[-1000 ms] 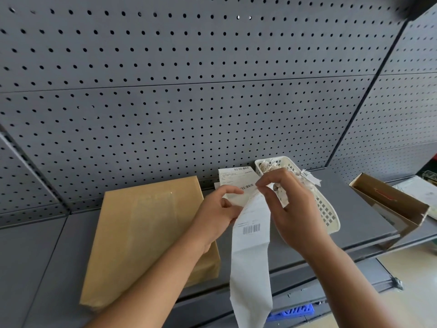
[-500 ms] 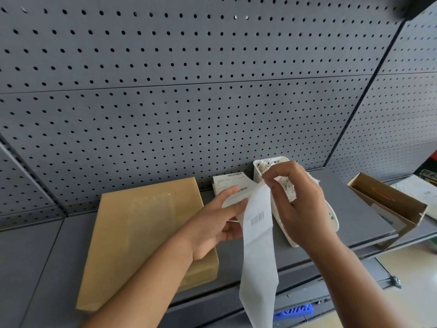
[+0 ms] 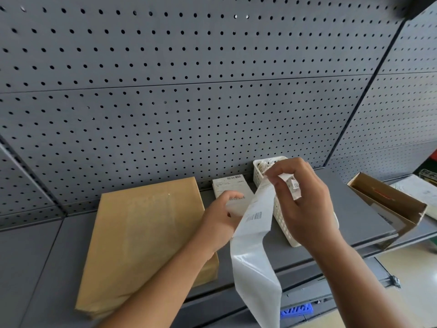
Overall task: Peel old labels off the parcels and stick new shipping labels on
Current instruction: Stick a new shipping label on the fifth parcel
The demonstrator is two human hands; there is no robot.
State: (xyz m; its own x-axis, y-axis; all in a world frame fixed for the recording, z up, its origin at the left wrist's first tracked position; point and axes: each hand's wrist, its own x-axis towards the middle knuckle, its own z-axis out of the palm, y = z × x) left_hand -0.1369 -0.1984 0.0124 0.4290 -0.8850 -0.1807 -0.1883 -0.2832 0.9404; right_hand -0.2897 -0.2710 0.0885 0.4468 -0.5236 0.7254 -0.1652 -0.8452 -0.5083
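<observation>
Left hand (image 3: 220, 216) has come off the label strip (image 3: 256, 235) and drawn back toward the label stack (image 3: 230, 184).
Right hand (image 3: 305, 204) pinches the strip's top between thumb and forefinger, raised over the white scrap basket (image 3: 257, 172). The left fingers look loosely straight and empty, though blurred. The brown parcel (image 3: 146, 237) lies bare on the shelf (image 3: 47, 268), probably awaiting a fresh label.

Parcel (image 3: 146, 237) lower left on my shelf (image 3: 40, 268), label stack (image 3: 230, 184) behind its right corner, basket (image 3: 283, 226) right of that, open box (image 3: 390, 204) far right, label strip (image 3: 255, 263) hanging mid-frame from my right hand (image 3: 307, 204), pegboard (image 3: 189, 91) behind everything.
</observation>
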